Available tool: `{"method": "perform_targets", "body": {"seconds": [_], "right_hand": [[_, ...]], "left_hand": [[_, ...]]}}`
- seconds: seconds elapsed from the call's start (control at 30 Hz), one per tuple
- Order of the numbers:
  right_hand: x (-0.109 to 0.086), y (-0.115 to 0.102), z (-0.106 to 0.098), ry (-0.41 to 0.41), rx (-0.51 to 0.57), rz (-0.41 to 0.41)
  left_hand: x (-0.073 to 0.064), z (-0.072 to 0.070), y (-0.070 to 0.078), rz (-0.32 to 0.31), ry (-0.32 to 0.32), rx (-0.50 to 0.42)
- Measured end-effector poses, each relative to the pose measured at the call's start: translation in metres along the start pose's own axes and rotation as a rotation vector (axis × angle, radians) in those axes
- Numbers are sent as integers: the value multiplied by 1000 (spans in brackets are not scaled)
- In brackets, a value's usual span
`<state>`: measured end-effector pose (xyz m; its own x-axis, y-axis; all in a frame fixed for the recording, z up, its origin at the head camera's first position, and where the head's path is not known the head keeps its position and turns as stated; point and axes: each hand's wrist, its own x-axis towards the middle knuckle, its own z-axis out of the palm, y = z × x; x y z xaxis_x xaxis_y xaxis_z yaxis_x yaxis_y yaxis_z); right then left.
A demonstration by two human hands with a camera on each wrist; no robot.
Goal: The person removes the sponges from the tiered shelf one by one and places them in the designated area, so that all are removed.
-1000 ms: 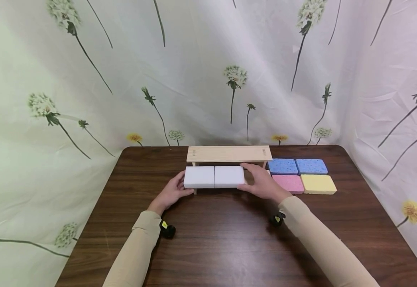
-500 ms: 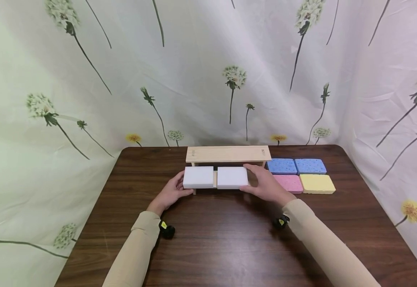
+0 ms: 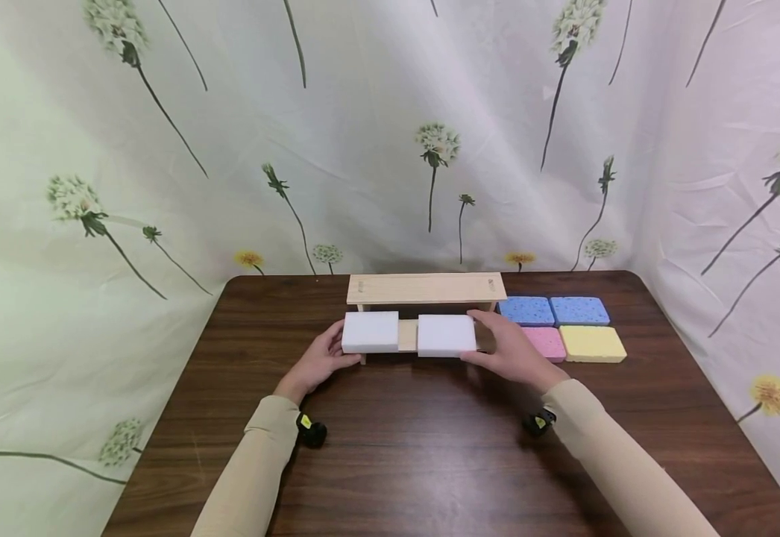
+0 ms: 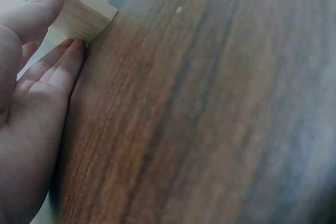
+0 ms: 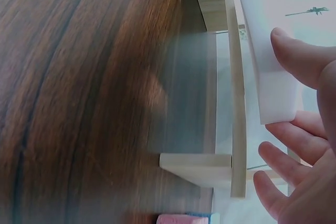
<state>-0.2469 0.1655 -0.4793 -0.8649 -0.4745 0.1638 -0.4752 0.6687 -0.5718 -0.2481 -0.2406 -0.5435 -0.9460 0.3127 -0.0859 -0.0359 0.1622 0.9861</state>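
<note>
1. Nearest, with the rack as the clock's centre and twelve on the far side, two beige sleeves (image 3: 249,470) reach in over one brown wood-grain table (image 3: 403,462), from between seven and eight and from between four and five. Two black wrist cameras (image 3: 311,431) sit near the cuffs.
2. The left hand (image 3: 318,360), between eight and nine o'clock, holds the left block's outer end between thumb and fingers.
3. The right hand (image 3: 514,358), between three and four, pinches the right block, thumb on its near face; the two lowest fingers stand apart from it.
4. Two blocks, plain white, smooth, oblong, with softened edges: the left block (image 3: 370,332) towards nine, the right block (image 3: 447,335) towards three, apart, both above the lower board (image 3: 408,335). Under the right block a gap shows; whether the left one rests on the board, I cannot tell.
5. One pale wooden rack (image 3: 426,288), its upper board towards twelve.
6. Four sponges at three o'clock: one pink (image 3: 546,344) and one yellow (image 3: 593,344) nearer, two speckled blue (image 3: 527,311) behind.
7. At twelve, a white cloth (image 3: 363,149) printed with dandelions.
</note>
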Motion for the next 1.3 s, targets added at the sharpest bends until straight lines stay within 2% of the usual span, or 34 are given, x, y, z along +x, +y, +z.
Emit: {"method": "perform_targets", "body": {"seconds": [0.33, 1.0, 1.3], "right_hand": [[-13, 3, -9, 4, -4, 36], [-41, 17, -22, 45, 4, 26], [-51, 23, -27, 24, 38, 86]], "left_hand": [[0, -1, -1, -5, 2, 2], [2, -2, -4, 11, -3, -15], [3, -1, -2, -6, 0, -8]]}}
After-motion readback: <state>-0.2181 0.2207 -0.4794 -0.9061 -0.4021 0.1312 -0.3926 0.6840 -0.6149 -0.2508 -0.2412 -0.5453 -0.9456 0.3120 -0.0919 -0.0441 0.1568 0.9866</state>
